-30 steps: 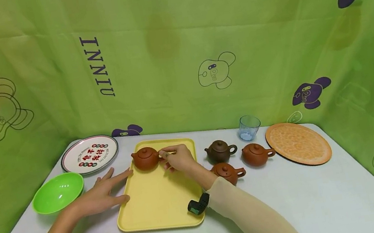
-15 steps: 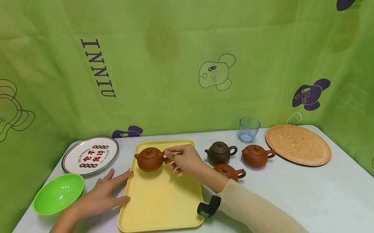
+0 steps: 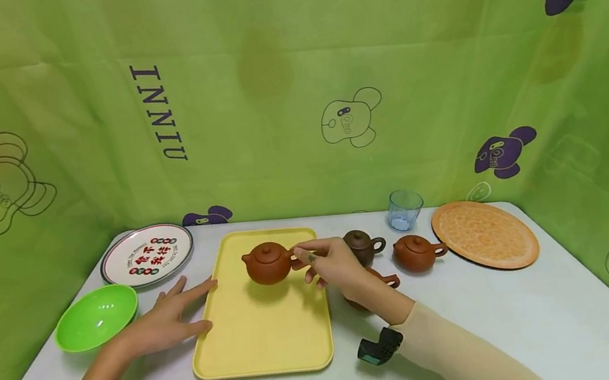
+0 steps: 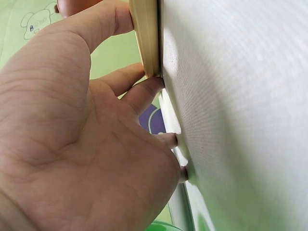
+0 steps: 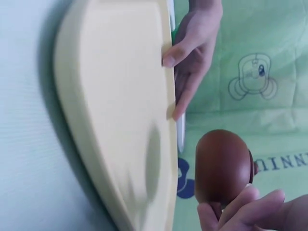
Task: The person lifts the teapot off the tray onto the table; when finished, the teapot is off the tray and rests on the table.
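Note:
A reddish-brown clay teapot (image 3: 268,264) hangs just above the yellow tray (image 3: 262,331), its spout toward the left. My right hand (image 3: 337,266) pinches its handle between thumb and fingers; in the right wrist view the teapot (image 5: 222,166) is apart from the tray, whose surface carries its shadow. At the tray's left edge my left hand (image 3: 159,318) lies with spread, straight fingers, thumb and fingertips touching the rim. The left wrist view shows the fingers of that hand (image 4: 96,144) against the tray's side (image 4: 145,38).
Right of the tray stand a dark brown teapot (image 3: 360,248), a reddish teapot (image 3: 415,253) and another (image 3: 387,279) partly behind my right wrist. A blue glass (image 3: 405,209) and a round orange mat (image 3: 485,235) lie beyond. A green bowl (image 3: 97,317) and white plate (image 3: 147,255) sit left.
My right hand has lifted the teapot off the tray's back left part and carried it to the right. The left hand has stayed at the tray's edge.

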A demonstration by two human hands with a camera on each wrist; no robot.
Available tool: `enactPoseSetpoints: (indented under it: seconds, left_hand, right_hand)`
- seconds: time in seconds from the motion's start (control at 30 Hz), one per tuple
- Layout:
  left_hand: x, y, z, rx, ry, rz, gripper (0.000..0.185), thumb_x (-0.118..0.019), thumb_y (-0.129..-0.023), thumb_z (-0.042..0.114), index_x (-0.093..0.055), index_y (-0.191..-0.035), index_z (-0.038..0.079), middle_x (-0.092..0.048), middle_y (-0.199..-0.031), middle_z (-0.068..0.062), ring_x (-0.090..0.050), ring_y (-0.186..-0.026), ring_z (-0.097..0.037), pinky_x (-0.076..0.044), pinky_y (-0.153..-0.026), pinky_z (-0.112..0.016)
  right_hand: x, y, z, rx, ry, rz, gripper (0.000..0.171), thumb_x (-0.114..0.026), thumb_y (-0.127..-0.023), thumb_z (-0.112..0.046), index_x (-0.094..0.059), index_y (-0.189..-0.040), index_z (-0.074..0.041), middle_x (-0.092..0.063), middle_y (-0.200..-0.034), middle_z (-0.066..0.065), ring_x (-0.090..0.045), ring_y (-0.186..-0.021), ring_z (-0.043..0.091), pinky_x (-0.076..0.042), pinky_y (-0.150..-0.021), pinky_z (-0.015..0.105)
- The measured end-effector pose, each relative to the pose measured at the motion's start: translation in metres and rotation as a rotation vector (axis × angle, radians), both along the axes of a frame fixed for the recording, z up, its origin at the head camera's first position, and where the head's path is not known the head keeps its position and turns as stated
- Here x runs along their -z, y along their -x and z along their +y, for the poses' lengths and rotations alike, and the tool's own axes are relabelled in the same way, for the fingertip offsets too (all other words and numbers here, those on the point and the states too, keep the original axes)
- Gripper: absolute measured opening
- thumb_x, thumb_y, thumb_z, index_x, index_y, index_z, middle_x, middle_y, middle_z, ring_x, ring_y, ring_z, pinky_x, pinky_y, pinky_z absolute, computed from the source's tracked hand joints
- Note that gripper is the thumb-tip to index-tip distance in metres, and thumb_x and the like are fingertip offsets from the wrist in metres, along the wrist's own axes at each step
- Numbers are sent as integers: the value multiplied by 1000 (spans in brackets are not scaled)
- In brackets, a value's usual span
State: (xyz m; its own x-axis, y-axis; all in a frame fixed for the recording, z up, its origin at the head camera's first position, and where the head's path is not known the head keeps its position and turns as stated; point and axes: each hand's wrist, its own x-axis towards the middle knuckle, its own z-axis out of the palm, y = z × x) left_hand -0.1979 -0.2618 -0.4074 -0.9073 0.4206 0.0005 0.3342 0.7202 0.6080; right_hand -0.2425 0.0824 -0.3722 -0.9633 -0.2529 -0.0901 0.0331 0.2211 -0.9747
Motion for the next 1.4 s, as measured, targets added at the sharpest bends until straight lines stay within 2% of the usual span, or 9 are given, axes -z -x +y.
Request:
enactPoseSetpoints:
  seconds: [0.37, 0.53, 0.83, 1.4]
  left_hand:
    - [-3, 0, 0, 2, 0, 3, 79, -78, -93, 36, -47, -159, 5, -40, -168, -24, -5, -155, -68, 3, -116, -89]
    - [-3, -1, -1, 1, -2, 6, 78, -76, -94, 36, -47, -159, 4, -40, -168, -24, -4, -156, -68, 4, -117, -88]
    - [-3, -2, 1, -2, -3, 3, 78, -77, -94, 36, -47, -159, 5, -41, -168, -24, -4, -156, -67, 3, -117, -88]
    - [-4, -2, -1, 2, -10, -3, 77, -75, -95, 37, -47, -159, 4, -40, -168, -24, -3, -156, -67, 4, -116, -89]
  right_hand:
    - [-12, -15, 23, 26, 2, -6, 29, -66, -106, -23, -75, -130, -11, -82, -110, 19, -61, -58, 9, -45, -46, 20]
    - [-17, -20, 36, 44, 8, -11, 30, -65, -106, -24, -75, -131, -10, -82, -108, 16, -58, -56, 9, -41, -45, 19]
    - [-22, -25, 70, 39, 7, 1, 31, -64, -107, -26, -73, -131, -7, -82, -99, 7, -57, -58, 8, -43, -48, 19]
    - [-23, -41, 117, 107, -51, 24, 37, -63, -108, -27, -69, -137, -6, -82, -106, 10, -58, -60, 9, -42, -48, 21]
